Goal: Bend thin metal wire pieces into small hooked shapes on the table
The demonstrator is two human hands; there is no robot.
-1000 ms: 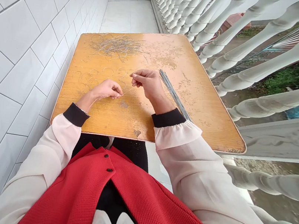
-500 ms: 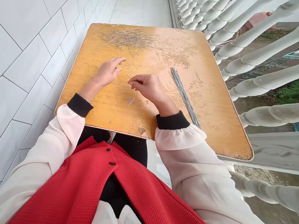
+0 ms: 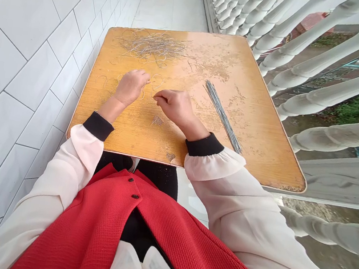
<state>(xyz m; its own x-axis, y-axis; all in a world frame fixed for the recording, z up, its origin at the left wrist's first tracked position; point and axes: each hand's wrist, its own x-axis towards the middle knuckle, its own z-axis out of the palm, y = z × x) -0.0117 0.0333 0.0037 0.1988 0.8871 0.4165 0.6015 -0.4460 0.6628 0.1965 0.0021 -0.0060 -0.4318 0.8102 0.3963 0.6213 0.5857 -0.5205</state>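
Left hand: The left hand point(image 3: 131, 87) is curling over the middle of the table point(image 3: 106, 128), knuckles up, with its fingers closed and turned toward the other hand. Its fingertips are hidden, so whether it is gripping anything cannot be told.

Right hand: The right hand point(image 3: 177, 107) is closing narrowly, with thumb and forefinger pinching together just beside the left hand. Any fine wire between them is too thin to make out.

Work in hand: Both hands are working close together over the small curved wire pieces point(image 3: 156, 80), which are lying scattered around the left hand's fingers.

Wire: A loose wire tangle point(image 3: 154, 45) is sitting near the table's far edge, toward the left corner. A bundle of straight wire rods point(image 3: 223, 116) is lying slantwise right of the right hand, its near end close to the table's near edge.

Surroundings: A white tiled wall point(image 3: 21, 84) is running along the table's left side, and a white balustrade point(image 3: 341, 91) is standing beyond its right side. The person is wearing a red waistcoat point(image 3: 95, 225) over pale sleeves with black cuffs point(image 3: 205, 145).
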